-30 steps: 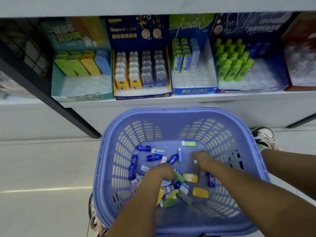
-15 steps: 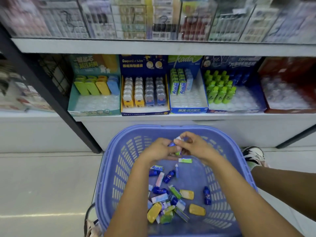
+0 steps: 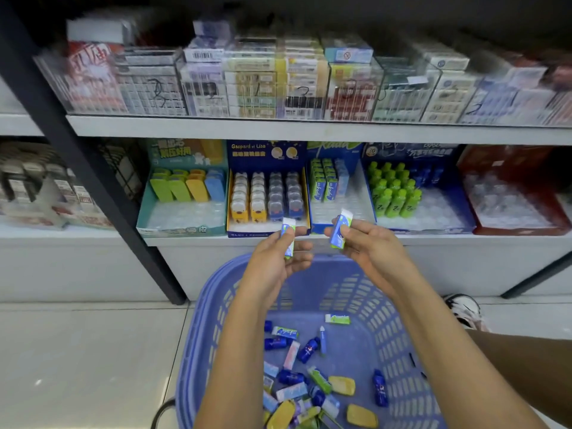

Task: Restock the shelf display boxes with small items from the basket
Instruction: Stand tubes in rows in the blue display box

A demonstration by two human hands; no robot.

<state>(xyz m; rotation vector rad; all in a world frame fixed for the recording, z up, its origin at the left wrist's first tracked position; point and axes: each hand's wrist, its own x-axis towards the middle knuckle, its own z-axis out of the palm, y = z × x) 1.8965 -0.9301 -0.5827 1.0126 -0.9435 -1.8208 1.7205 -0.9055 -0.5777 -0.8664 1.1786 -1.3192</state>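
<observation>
Your left grip is closed round a small blue, white and green pack, thumb on its front and fingers curled behind it. It holds the pack upright above the far rim of the basket. Your right grip pinches a second pack of the same colours, slightly tilted, also above that far rim and just right of the first. The two packs are apart, and the grips do not touch each other.

Beyond the basket runs the shelf, its front edge about level with both packs. Straight beyond the basket on that shelf stands the blue display box. Rows of upright packs fill its back left, with clear moulded tray showing in front of them. They seem to be the same kind as the ones you hold, though the print is too blurred to read.

Beyond the basket to the left stand a navy box of yellow and grey items and a teal box. To the right stand green bottles and a red box.

Inside the basket, between and under your forearms, lies a heap of loose items, among them a dark blue bottle and a yellow case. One green-and-white pack lies alone near the basket's far wall. A shoe shows just right of the basket.
</observation>
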